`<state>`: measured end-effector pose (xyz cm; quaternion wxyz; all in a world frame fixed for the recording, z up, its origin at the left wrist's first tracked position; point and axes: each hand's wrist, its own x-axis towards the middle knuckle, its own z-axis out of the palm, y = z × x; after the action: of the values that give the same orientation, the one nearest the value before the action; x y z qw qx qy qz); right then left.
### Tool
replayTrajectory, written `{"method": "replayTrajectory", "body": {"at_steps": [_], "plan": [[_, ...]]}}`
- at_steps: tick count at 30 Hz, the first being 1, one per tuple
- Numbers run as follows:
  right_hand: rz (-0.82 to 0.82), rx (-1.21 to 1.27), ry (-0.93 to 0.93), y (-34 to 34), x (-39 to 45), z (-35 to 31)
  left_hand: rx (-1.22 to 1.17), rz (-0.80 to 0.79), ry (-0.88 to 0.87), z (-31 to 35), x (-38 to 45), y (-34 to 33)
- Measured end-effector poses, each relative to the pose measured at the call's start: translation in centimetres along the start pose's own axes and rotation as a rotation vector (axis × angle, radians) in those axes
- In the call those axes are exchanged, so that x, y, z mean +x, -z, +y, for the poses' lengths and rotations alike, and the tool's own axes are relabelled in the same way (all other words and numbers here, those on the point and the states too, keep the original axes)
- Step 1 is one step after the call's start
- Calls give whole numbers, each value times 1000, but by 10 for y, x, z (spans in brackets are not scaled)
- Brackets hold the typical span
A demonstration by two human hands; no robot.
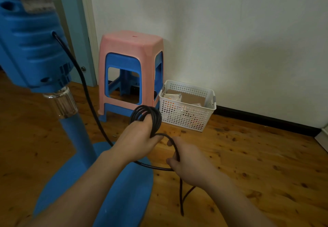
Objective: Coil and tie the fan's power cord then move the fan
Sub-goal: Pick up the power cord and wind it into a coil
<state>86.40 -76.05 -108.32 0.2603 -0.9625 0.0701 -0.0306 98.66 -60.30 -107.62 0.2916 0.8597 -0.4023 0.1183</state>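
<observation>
My left hand (pixel 140 136) grips the coiled power cord (pixel 150 118); right hand (pixel 186 157) pinches the loose run just right, slack trailing near-side on the floor (pixel 248 155).

A wooden floor (pixel 248 155) of orange-brown boards with dark knots carries everything. The blue fan's round base (pixel 110 182) stands on it at the lower left. Against the white wall stand stacked plastic stools (pixel 131 70), a pink one over a blue one. Just to their right sits a white perforated basket (pixel 186 113) holding cardboard and packets. A loose end of black power cord (pixel 181 202) trails down onto the boards beside the fan's base
</observation>
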Motion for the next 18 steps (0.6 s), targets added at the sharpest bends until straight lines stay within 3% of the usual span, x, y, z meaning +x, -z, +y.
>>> {"method": "replayTrajectory", "body": {"at_steps": [4,7,12,18], "plan": [[34,58,-53,-1,1,4,-224,110,189,5,4,9],[29,96,-87,-1,1,8,-544,177,339,9,8,17],[30,101,-18,-6,-3,12,-962,168,409,17,11,31],[304,406,82,0,-7,3,-1224,84,467,19,12,32]]}}
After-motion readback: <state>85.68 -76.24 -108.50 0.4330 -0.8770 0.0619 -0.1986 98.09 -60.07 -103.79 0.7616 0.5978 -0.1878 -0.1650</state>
